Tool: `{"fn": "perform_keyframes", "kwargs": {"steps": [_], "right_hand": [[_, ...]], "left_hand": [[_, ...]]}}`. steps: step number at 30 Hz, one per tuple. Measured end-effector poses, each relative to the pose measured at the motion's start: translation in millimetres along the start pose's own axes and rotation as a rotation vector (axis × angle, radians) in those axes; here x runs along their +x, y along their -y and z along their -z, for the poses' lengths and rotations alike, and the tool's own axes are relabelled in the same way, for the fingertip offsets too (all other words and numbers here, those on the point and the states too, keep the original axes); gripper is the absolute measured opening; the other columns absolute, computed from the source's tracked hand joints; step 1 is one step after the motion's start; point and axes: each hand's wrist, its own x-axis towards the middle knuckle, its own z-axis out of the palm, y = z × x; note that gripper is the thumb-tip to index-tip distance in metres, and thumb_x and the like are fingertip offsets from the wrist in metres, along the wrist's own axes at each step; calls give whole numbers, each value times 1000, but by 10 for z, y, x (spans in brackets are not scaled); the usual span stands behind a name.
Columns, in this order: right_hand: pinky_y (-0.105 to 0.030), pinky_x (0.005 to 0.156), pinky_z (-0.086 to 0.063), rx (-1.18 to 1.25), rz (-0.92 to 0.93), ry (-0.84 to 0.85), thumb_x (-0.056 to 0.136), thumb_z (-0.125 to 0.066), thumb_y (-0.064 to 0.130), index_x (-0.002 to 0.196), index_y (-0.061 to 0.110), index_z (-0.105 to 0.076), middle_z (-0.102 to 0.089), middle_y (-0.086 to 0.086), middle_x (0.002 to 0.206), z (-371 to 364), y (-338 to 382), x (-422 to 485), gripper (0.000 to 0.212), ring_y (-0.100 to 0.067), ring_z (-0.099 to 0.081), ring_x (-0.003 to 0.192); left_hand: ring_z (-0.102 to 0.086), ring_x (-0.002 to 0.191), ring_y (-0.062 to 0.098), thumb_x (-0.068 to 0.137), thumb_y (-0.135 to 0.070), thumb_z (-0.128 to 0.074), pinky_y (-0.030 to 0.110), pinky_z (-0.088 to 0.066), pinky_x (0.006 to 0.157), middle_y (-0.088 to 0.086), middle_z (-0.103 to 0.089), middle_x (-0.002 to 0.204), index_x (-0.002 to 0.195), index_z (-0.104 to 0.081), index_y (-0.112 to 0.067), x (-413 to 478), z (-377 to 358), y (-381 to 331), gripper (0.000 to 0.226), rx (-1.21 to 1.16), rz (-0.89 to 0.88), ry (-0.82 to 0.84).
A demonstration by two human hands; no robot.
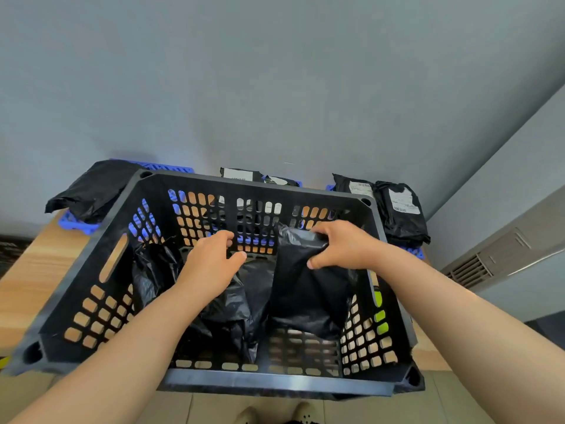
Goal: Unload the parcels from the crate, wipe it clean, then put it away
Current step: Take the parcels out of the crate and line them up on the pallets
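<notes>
Item: black parcel (308, 289), a soft polythene mailer, upright in the right half of the crate (275, 382), which sits on the wooden table (36, 270). Holder: right hand (342, 246), fingers and thumb clamped over the bunched top edge. The left hand (211, 267) is inside the crate with fingers curled and thumb out. Whether it has hold of anything cannot be told, since only the mesh wall shows between thumb and fingers. Also in the crate: crumpled parcels (241, 304), same black film, lying in the middle and left. Already out: labelled parcels (403, 215) on blue trays (73, 223) behind the crate. Handling, as judged: likely light. The film is slack and slippery, so a pinch on loose film could slide or stretch. A firmer hold would take the body of the contents, or gather a full fistful at the top. Nothing looks fragile, but the contents are unseen.
</notes>
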Motion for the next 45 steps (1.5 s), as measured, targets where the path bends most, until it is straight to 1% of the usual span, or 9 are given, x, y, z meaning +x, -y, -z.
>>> {"fn": "perform_keyframes", "kwargs": {"steps": [6, 10, 13, 18, 22, 28, 34, 41, 45], "right_hand": [[-27, 79, -49, 124, 139, -481, 67, -78, 31, 113, 27, -58, -61, 17, 97, 263, 227, -128, 50, -5, -58, 89], [-31, 82, -45, -104, 531, -845, 68, -80, 24, 111, 12, -62, -63, 3, 103, -54, 338, -157, 47, -14, -56, 95], [-36, 87, -44, -289, 721, -957, 72, -79, 27, 112, 11, -59, -66, -6, 106, -354, 339, -91, 47, -23, -59, 98], [-35, 93, -43, -413, 857, -1083, 69, -77, 5, 109, 14, -58, -64, -7, 107, -646, 319, -29, 44, -23, -59, 100], [-36, 103, -38, -485, 893, -996, 84, -65, 11, 118, 16, -57, -58, -5, 119, -765, 313, -14, 36, -22, -56, 109], [-45, 111, -27, -507, 798, -678, 83, -59, 47, 129, 21, -55, -53, -5, 134, -748, 157, -38, 54, -23, -45, 127], [-45, 106, -30, -306, 692, -702, 89, -53, 35, 125, 19, -57, -52, -5, 133, -496, 152, 132, 39, -24, -43, 126], [-28, 105, -28, -106, 628, -595, 93, -43, 39, 134, 16, -49, -43, -3, 139, -377, 497, 375, 47, -15, -37, 127], [-34, 107, -33, -44, 652, -527, 95, -37, 40, 138, 18, -44, -38, -4, 143, -405, 832, 643, 49, -15, -34, 131]], "left_hand": [[-51, 114, 16, 94, -38, -51, 33, -41, 96, -3, -54, 128, 139, -40, -16, -30, 47, -49, 52, -172, 39, -16], [-57, 111, 17, 97, -43, -42, 34, -43, 96, 1, -64, 115, 121, -54, -16, -43, 112, -152, 37, -703, 179, 117], [-61, 108, 27, 92, -50, -42, 44, -47, 95, 9, -68, 111, 114, -59, -14, -67, 164, -204, 46, -1123, 263, 228], [-67, 100, 27, 76, -46, -58, 38, -53, 84, 9, -71, 109, 120, -58, -8, -91, 155, -185, 58, -1259, 205, 153], [-68, 97, 27, 86, -18, -64, 38, -55, 78, 9, -71, 108, 121, -55, -16, -84, 148, -168, 37, -1243, 174, 140], [-68, 98, 18, 78, -11, -75, 37, -54, 81, 0, -69, 112, 123, -54, -29, -53, 181, -77, 53, -1071, 116, 27], [-67, 98, 12, 83, -7, -69, 28, -52, 78, -6, -68, 111, 126, -54, -29, -62, 346, -97, 51, -1104, 127, -165], [-69, 93, 11, 83, -13, -70, 28, -53, 76, -4, -68, 110, 122, -52, -21, -31, 580, 51, 44, -1130, 153, -302], [-70, 91, 14, 83, -17, -71, 30, -54, 74, -1, -70, 108, 118, -53, -16, 89, 816, 219, 40, -1118, 143, -385]]}}
